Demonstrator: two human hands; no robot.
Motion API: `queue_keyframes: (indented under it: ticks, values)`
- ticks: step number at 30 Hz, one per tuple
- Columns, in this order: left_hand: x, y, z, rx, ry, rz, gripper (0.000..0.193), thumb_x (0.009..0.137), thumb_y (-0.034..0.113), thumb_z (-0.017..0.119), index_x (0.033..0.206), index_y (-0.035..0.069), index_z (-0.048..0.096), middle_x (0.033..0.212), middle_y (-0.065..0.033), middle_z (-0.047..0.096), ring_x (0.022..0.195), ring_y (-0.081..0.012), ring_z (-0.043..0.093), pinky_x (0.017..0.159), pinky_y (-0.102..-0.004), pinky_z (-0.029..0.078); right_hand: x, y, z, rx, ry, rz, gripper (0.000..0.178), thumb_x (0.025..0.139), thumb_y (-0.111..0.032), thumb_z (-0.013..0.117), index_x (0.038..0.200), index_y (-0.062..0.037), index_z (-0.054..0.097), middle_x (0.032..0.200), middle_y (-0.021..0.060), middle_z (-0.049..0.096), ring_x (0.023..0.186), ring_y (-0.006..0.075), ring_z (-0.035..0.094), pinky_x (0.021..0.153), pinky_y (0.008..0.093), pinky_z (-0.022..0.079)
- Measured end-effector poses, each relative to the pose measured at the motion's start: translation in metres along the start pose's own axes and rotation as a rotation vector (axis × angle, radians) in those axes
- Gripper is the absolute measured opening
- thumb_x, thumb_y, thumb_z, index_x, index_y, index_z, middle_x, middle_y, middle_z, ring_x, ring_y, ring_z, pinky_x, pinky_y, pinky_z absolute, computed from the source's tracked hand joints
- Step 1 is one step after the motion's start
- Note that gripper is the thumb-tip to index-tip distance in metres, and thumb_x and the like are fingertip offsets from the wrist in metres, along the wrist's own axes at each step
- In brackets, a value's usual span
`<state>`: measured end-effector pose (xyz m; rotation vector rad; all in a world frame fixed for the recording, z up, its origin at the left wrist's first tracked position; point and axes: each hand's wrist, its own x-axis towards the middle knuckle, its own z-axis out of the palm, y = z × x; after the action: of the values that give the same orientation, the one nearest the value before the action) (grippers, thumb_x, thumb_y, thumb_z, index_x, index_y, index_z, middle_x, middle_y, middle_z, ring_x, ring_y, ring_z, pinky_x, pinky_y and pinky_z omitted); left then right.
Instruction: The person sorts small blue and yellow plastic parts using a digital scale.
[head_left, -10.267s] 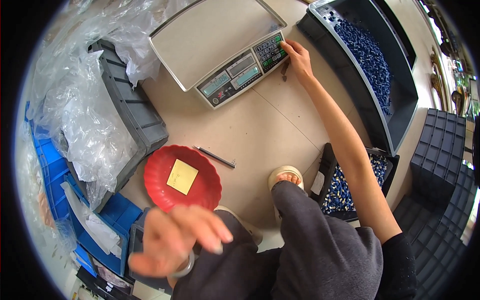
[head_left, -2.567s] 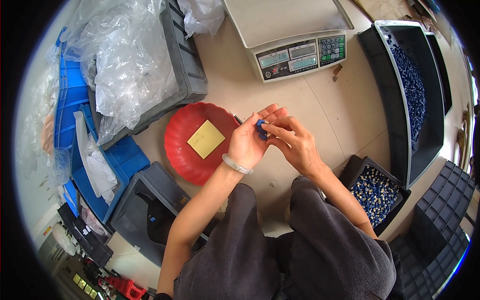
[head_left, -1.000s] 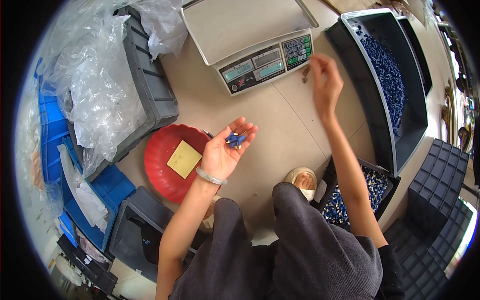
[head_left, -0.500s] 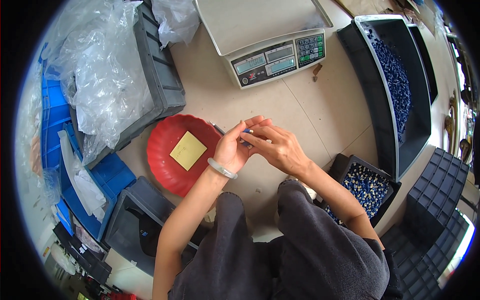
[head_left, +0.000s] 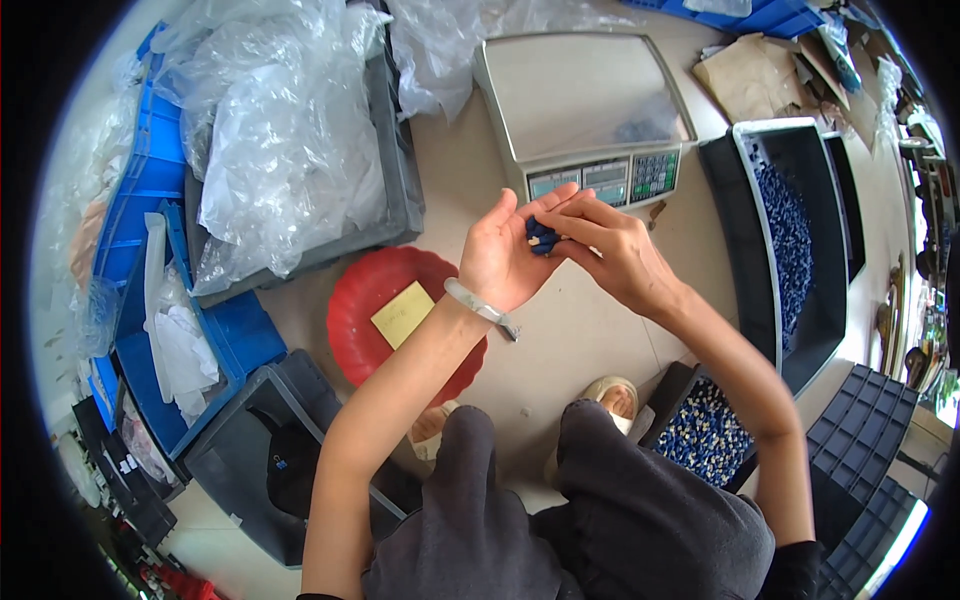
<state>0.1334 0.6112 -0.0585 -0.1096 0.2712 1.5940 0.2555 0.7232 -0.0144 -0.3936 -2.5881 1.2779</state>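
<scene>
My left hand [head_left: 500,262] is turned palm up below the front edge of the scale, its thumb spread away. Small blue-and-cream parts [head_left: 541,237] lie in a little pile on its palm and fingers. From the right, my right hand [head_left: 630,255] reaches over the pile, thumb and fingertips closed together on some of the parts. How many it grips is hidden. The electronic scale [head_left: 580,100] stands just beyond both hands, with a metal pan. Beside my left wrist sits a red scalloped bowl [head_left: 350,300] holding a yellow paper pad [head_left: 403,314].
On the right stand a long dark bin [head_left: 750,230] of blue parts and a smaller black tray [head_left: 665,410] of blue-and-cream parts. A grey crate [head_left: 400,170] heaped with clear plastic bags [head_left: 290,150] is at left. A grey bin [head_left: 240,440] lies near my left forearm.
Both hands have moved up and slightly right, toward the scale. My left palm has opened wider, showing the pile of parts. The view has shifted, so surroundings sit lower and mostly further right.
</scene>
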Motion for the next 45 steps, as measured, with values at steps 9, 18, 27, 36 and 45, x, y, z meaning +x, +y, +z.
queue_keyframes:
  ticks: [9, 18, 27, 36, 45]
  values:
    - [0.064, 0.037, 0.042, 0.112, 0.203, 0.122, 0.036, 0.102, 0.027, 0.033, 0.094, -0.004, 0.050, 0.107, -0.0239, 0.058, 0.118, -0.0372, 0.052, 0.103, -0.0487, 0.043, 0.088, 0.011, -0.078, 0.071, -0.121, 0.155, 0.033, 0.070, 0.004, 0.066, 0.104, 0.0013, 0.069, 0.084, 0.0121, 0.070, 0.069, 0.0157, 0.067, 0.066, 0.0277, 0.054]
    - [0.111, 0.047, 0.022, 0.125, 0.085, 0.176, 0.059, 0.103, 0.037, 0.018, 0.128, -0.010, 0.042, 0.133, -0.0259, 0.047, 0.126, -0.0385, 0.045, 0.107, -0.0454, 0.039, 0.110, 0.127, -0.098, 0.149, 0.258, 0.332, 0.022, 0.085, -0.008, 0.065, 0.103, 0.0014, 0.070, 0.081, 0.0116, 0.071, 0.073, 0.0144, 0.069, 0.069, 0.0243, 0.055]
    - [0.112, 0.051, -0.016, 0.015, -0.208, 0.058, 0.074, 0.100, 0.053, 0.011, 0.123, -0.008, 0.047, 0.111, -0.0161, 0.057, 0.101, -0.0261, 0.055, 0.098, -0.0384, 0.044, 0.099, 0.065, -0.049, -0.236, 0.157, -0.220, 0.023, 0.081, -0.004, 0.063, 0.104, -0.0051, 0.070, 0.089, 0.0116, 0.067, 0.076, 0.0260, 0.063, 0.070, 0.0341, 0.051]
    - [0.104, 0.049, 0.017, 0.096, 0.149, 0.087, 0.069, 0.101, 0.047, 0.017, 0.124, -0.014, 0.041, 0.118, -0.0233, 0.052, 0.110, -0.0332, 0.052, 0.103, -0.0425, 0.040, 0.113, 0.084, -0.072, -0.263, 0.077, -0.126, 0.022, 0.080, -0.001, 0.060, 0.100, -0.0017, 0.069, 0.094, 0.0125, 0.067, 0.080, 0.0230, 0.065, 0.070, 0.0325, 0.051]
    - [0.134, 0.086, 0.013, 0.416, 0.416, 0.229, 0.048, 0.098, 0.038, 0.032, 0.116, 0.001, 0.058, 0.105, -0.0093, 0.061, 0.078, -0.0167, 0.046, 0.071, -0.0280, 0.035, -0.044, 0.061, -0.130, -0.157, 0.508, 0.340, 0.020, 0.093, -0.006, 0.056, 0.107, 0.0024, 0.067, 0.089, 0.0041, 0.065, 0.074, 0.0077, 0.057, 0.066, 0.0198, 0.045]
